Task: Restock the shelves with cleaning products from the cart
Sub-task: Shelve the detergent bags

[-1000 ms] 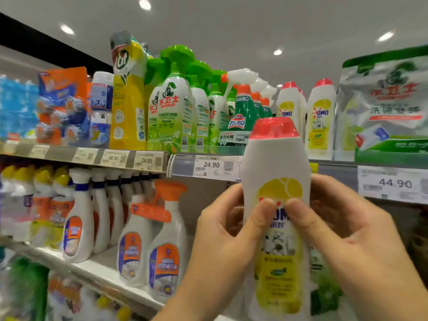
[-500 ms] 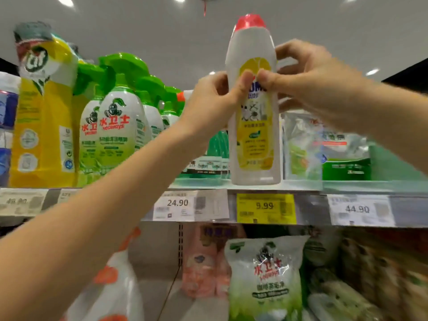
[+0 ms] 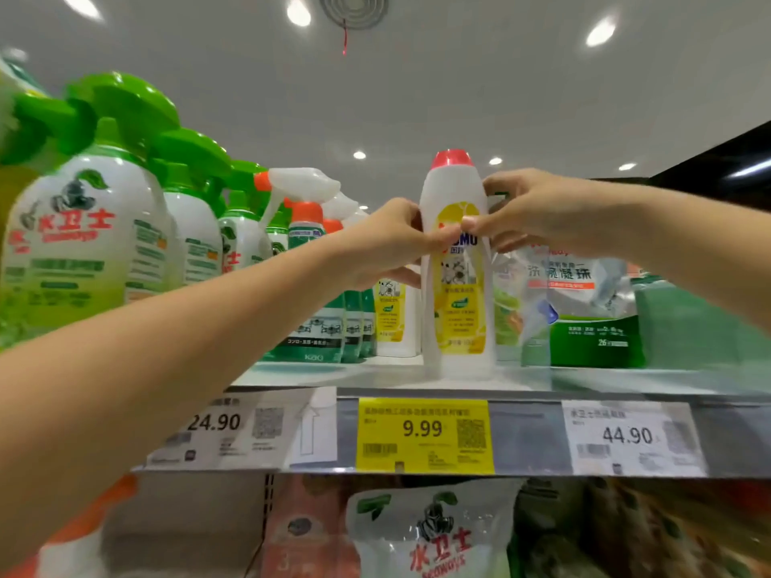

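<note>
The bottle (image 3: pixel 457 277) now stands on the shelf (image 3: pixel 617 382).

"9.99", yellow tag (image 3: pixel 423 435) on shelf (image 3: pixel 626 381)

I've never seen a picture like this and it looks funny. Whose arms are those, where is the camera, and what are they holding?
There is no machine here. Those are a person's two arms. The camera sits on the person's head, so you see roughly what they see: a shop shelf a little above them.

The left hand and the right hand both hold one white bottle with a red cap and a yellow label. Their fingers pinch its front. The bottle is upright and its bottom seems to rest on the shelf, just above a yellow price tag that says 9.99.

To its left stand a matching bottle and green spray bottles. To its right is a silver and green pouch.
</note>
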A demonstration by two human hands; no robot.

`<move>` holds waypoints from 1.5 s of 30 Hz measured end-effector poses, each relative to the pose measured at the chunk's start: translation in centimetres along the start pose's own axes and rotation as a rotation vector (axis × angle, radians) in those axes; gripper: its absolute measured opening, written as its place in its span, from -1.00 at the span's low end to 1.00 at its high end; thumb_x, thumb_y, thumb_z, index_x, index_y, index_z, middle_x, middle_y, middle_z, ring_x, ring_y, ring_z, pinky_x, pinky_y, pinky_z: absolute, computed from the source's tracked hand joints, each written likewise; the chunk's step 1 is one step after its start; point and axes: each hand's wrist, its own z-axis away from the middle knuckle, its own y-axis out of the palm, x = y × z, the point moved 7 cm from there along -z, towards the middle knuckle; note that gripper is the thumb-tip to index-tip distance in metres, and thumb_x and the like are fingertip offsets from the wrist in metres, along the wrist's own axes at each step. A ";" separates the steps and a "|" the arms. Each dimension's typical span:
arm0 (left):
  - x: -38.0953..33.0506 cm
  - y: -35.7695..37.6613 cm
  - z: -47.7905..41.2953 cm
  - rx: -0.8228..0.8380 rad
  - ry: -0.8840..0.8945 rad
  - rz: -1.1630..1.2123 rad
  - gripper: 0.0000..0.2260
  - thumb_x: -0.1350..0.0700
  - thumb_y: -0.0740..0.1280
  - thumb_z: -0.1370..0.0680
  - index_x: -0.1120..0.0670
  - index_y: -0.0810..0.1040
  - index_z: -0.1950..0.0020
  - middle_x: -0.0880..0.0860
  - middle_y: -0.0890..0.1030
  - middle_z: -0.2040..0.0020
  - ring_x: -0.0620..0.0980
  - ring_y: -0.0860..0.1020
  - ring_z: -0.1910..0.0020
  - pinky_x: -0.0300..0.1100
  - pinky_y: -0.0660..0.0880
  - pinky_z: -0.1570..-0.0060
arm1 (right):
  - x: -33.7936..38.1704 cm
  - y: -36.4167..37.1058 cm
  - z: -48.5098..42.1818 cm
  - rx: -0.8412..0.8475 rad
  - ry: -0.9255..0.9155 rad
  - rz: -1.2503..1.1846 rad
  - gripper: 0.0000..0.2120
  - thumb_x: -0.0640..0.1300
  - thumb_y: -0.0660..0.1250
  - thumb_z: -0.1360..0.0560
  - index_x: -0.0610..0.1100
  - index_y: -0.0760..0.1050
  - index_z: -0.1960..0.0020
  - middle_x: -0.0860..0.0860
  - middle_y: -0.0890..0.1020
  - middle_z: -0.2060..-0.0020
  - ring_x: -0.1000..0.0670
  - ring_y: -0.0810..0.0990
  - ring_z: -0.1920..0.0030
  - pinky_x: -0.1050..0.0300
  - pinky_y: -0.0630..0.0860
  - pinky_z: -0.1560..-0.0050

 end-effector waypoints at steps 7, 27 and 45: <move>0.5 2.2 -1.9 0.189 -0.130 -0.216 -0.74 0.21 0.43 -0.46 0.01 0.48 -0.08 0.02 0.64 0.03 -0.08 0.66 0.17 -0.17 0.63 0.30 | -1.4 -1.1 -1.4 -0.007 0.098 0.234 -0.65 -0.08 0.42 -0.48 -0.15 0.50 -0.22 -0.04 0.68 -0.01 -0.04 0.65 0.00 0.02 0.57 -0.11; 6.8 3.0 -7.0 -0.069 -0.284 -0.448 -0.73 0.13 0.42 -0.50 0.15 0.33 0.07 0.07 0.62 -0.11 0.00 0.61 0.12 -0.37 0.48 0.53 | -6.1 0.7 -5.6 -0.373 0.096 0.208 -0.70 -0.14 0.51 -0.41 -0.32 0.54 0.01 -0.17 0.67 0.20 -0.08 0.69 0.23 0.17 0.54 0.34; -1.4 0.9 -4.0 -0.115 -0.033 -0.621 -0.77 0.03 0.44 -0.47 0.18 0.56 0.03 0.04 0.66 0.27 -0.12 0.67 0.33 -0.33 0.59 0.36 | -4.1 -1.2 1.5 -0.311 0.091 -0.173 -0.85 -0.15 0.37 -0.52 -0.21 0.62 -0.03 -0.09 0.68 0.19 -0.02 0.61 0.19 0.17 0.58 0.16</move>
